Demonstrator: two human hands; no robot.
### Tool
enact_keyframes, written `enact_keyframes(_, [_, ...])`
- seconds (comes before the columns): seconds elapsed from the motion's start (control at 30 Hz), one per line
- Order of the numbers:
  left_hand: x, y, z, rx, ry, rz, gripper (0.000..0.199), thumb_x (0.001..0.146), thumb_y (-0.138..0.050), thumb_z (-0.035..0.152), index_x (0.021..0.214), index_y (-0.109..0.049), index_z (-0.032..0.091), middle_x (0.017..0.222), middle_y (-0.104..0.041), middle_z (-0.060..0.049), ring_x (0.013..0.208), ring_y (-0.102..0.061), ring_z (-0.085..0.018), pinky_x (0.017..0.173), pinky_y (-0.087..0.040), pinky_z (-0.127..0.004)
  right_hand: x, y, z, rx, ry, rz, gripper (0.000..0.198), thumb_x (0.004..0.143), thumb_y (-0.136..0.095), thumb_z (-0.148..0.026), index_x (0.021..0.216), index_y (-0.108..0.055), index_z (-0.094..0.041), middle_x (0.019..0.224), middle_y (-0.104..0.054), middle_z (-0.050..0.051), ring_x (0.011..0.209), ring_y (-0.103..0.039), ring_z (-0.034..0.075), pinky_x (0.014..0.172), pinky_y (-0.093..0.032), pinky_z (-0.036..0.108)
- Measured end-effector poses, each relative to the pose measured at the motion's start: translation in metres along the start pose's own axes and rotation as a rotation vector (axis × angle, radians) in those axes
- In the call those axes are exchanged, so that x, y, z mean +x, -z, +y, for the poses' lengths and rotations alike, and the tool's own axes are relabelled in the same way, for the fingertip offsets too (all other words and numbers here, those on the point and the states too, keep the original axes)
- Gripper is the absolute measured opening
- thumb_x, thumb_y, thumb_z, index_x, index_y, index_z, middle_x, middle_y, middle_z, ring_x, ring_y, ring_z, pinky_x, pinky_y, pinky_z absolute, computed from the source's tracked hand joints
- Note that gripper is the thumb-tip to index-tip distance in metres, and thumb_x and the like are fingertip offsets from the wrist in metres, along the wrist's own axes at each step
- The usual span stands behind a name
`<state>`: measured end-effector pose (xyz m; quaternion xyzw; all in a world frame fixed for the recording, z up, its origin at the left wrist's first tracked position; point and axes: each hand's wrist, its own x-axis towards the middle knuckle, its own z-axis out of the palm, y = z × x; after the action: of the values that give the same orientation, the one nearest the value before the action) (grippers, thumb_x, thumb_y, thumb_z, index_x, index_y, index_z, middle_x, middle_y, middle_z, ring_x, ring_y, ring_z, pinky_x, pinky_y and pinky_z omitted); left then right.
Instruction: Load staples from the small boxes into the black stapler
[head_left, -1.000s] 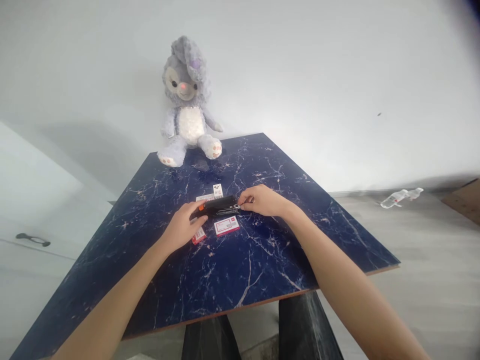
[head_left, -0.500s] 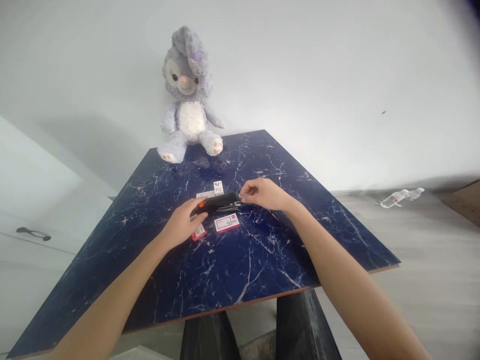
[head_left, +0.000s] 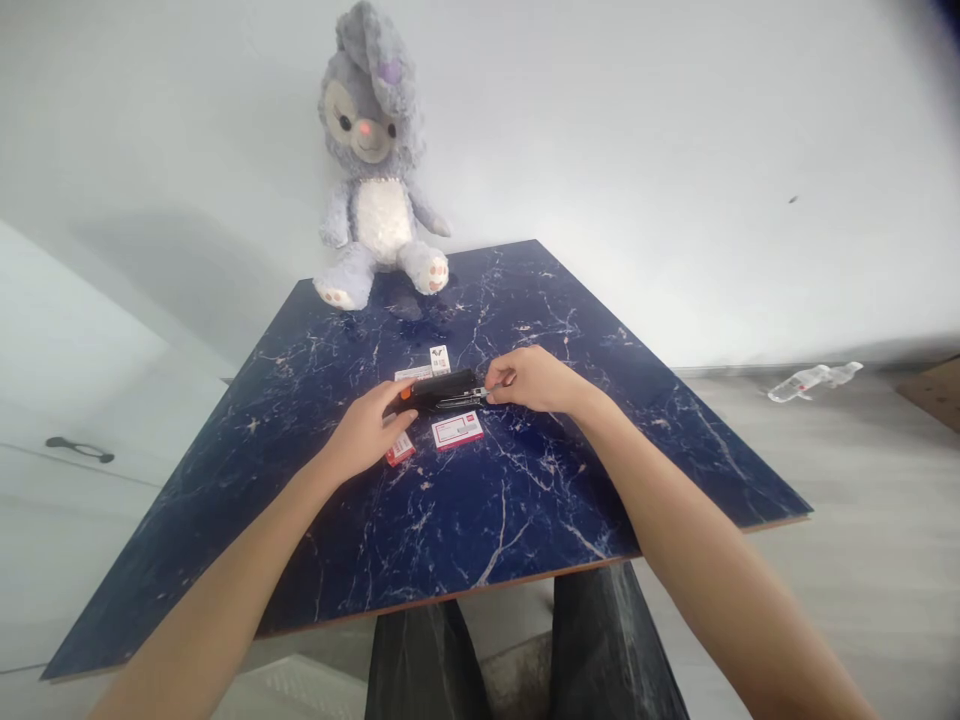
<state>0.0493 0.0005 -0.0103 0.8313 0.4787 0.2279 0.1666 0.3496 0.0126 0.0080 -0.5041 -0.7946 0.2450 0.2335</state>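
Note:
A black stapler (head_left: 444, 389) with an orange part at its left end lies across the middle of the dark blue table. My left hand (head_left: 369, 428) grips that left end between thumb and fingers. At the other end, my right hand (head_left: 529, 378) pinches a small silvery metal piece (head_left: 481, 394) against the stapler's tip; fingers partly hide it. In front of the stapler lies a flat white-and-red box (head_left: 457, 430). Another red-and-white box (head_left: 401, 448) sits partly under my left hand. Behind the stapler are a white card or box (head_left: 439, 359) and a further printed pack (head_left: 412, 374).
A grey plush rabbit (head_left: 382, 215) sits at the table's far edge against the wall. The marble-patterned table (head_left: 480, 520) ends just before my knees. On the floor to the right lies a clear plastic bottle (head_left: 810, 382).
My right hand has brought the silvery piece closer against the stapler's right end. The left hand keeps its grip. My view has tilted slightly downward.

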Motion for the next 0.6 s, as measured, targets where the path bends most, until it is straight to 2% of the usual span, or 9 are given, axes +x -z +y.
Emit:
enact_keyframes(0.13, [0.001,-0.001,0.000,-0.017,0.003,-0.011,0.048,0.092,-0.057,0.037,0.139,-0.054,0.029,0.126,-0.065,-0.009,0.111,-0.063,-0.028,0.094,-0.050,-0.040,0.001,-0.005,-0.003,-0.053,-0.003,0.001,0.007,0.074,-0.076,-0.026,0.081,-0.075,-0.026,0.082,-0.074,-0.002,0.078,-0.067,0.017,0.074,-0.049,0.028])
enact_keyframes(0.27, [0.001,-0.001,-0.004,-0.023,0.022,0.006,0.051,0.090,-0.059,0.038,0.140,-0.053,0.028,0.129,-0.064,-0.010,0.115,-0.062,-0.030,0.099,-0.049,-0.044,-0.001,0.001,-0.004,-0.101,0.006,0.018,0.014,0.076,-0.075,-0.033,0.088,-0.075,-0.025,0.089,-0.075,0.000,0.082,-0.068,0.020,0.077,-0.049,0.030])
enact_keyframes(0.37, [0.001,0.002,-0.007,-0.054,0.082,0.006,0.064,0.086,-0.066,0.041,0.145,-0.047,0.029,0.130,-0.064,-0.012,0.116,-0.063,-0.032,0.098,-0.050,-0.048,-0.005,0.012,-0.003,-0.176,-0.119,0.170,0.020,0.086,-0.063,-0.032,0.101,-0.072,-0.023,0.095,-0.074,0.006,0.090,-0.067,0.025,0.082,-0.048,0.036])
enact_keyframes(0.43, [0.001,0.004,-0.006,-0.066,0.103,-0.005,0.070,0.083,-0.070,0.042,0.147,-0.044,0.030,0.129,-0.065,-0.012,0.115,-0.063,-0.033,0.097,-0.050,-0.049,-0.007,0.013,-0.006,-0.229,-0.232,0.206,0.030,0.088,-0.057,-0.026,0.115,-0.067,-0.018,0.097,-0.074,0.011,0.093,-0.067,0.030,0.083,-0.048,0.039])
enact_keyframes(0.5, [0.000,0.006,-0.004,-0.069,0.103,-0.015,0.072,0.081,-0.071,0.041,0.147,-0.045,0.029,0.125,-0.067,-0.012,0.113,-0.065,-0.032,0.097,-0.050,-0.048,-0.008,0.004,-0.015,-0.210,-0.278,0.151,0.043,0.087,-0.056,-0.022,0.129,-0.059,-0.013,0.099,-0.073,0.016,0.093,-0.067,0.032,0.082,-0.048,0.039])
enact_keyframes(0.6, [0.000,0.007,0.000,-0.077,0.114,-0.011,0.072,0.079,-0.073,0.040,0.145,-0.046,0.029,0.116,-0.070,-0.009,0.106,-0.068,-0.030,0.093,-0.053,-0.046,-0.008,-0.025,-0.037,-0.111,-0.242,0.142,0.060,0.088,-0.051,-0.021,0.146,-0.040,-0.009,0.097,-0.073,0.016,0.088,-0.068,0.029,0.080,-0.050,0.036])
